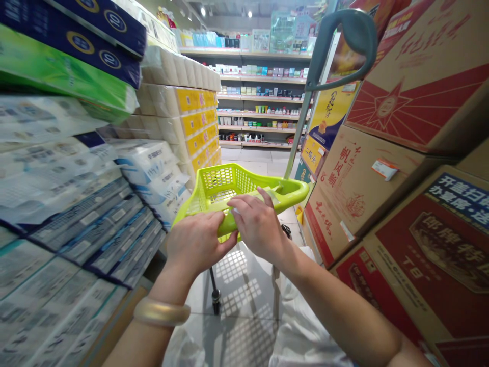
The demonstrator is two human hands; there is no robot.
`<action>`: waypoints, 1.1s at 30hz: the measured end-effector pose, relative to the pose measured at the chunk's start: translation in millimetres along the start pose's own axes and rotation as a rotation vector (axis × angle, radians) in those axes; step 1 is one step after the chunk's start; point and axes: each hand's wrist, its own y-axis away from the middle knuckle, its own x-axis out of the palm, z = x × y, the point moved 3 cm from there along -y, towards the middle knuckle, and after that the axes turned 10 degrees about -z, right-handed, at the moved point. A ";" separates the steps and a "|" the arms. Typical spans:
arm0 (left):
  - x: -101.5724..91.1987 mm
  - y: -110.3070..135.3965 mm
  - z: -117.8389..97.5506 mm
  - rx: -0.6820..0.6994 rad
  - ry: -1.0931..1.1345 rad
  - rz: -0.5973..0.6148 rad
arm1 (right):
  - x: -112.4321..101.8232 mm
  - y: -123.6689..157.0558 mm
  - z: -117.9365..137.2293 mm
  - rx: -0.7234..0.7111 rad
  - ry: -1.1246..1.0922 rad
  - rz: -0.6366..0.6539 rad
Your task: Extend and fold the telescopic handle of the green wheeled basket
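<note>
A lime-green plastic shopping basket [225, 186] with a latticed wall hangs in front of me on a trolley, its grey handle [344, 46] rising at the upper right. My left hand [194, 250] curls over the basket's near rim. My right hand [260, 224] lies across the same rim, close to my left hand. Under its fingertips is a small white item [234, 210], too hidden to name. A pale strip [260, 196] lies along the rim beyond those fingers. A pale gold bangle [161, 312] circles my left wrist.
Stacked packs of toilet paper [64, 204] wall the left of the aisle, and large printed cardboard cartons [401, 153] wall the right. Shelves of small packaged goods [252, 97] stand at the far end. A tiled floor [244, 285] lies below the basket.
</note>
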 end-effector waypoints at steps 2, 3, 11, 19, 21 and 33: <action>0.7 1.7 3.8 0.003 -0.002 -0.004 | -5.2 -0.5 -11.2 0.050 0.022 -0.018; 0.8 2.3 5.3 0.002 -0.001 -0.005 | -9.4 -0.3 -20.5 0.091 0.047 -0.043; 1.9 -4.9 -4.1 0.005 0.040 0.022 | -11.1 -3.8 -29.4 0.132 0.105 -0.072; 4.7 -6.5 -7.5 0.030 0.035 0.007 | -4.2 -9.5 -16.8 0.090 0.083 0.016; 4.8 -6.0 -4.2 0.026 0.029 0.001 | -12.4 -7.7 -34.7 0.138 0.129 -0.033; 17.6 -9.0 36.4 0.040 0.068 0.019 | -24.3 6.0 -63.5 0.177 0.212 -0.130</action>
